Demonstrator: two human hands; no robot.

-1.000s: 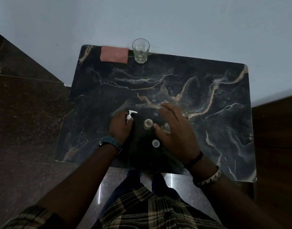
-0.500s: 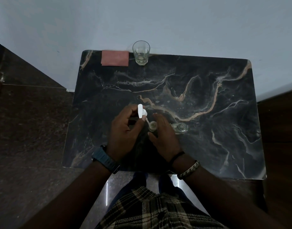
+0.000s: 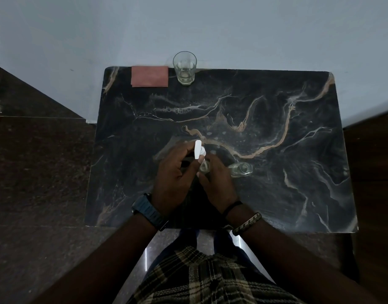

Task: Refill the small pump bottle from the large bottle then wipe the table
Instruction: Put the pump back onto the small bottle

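Lifted pump head [image 3: 198, 149] stays pinched in left fingers [image 3: 199, 161] (over bottle [image 3: 204, 167]).

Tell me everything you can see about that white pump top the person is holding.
The white pump top looks like smooth plastic: a flat, elongated nozzle head on a round collar. The left hand pinches it with its fingers, raised just above the small clear bottle, which the right hand steadies on the dark marble table. Whether a dip tube reaches into the bottle is too dim to tell.

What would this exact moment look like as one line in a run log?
left hand: holds white pump head | right hand: steadies small bottle | large bottle: beside it | pink cloth: untouched
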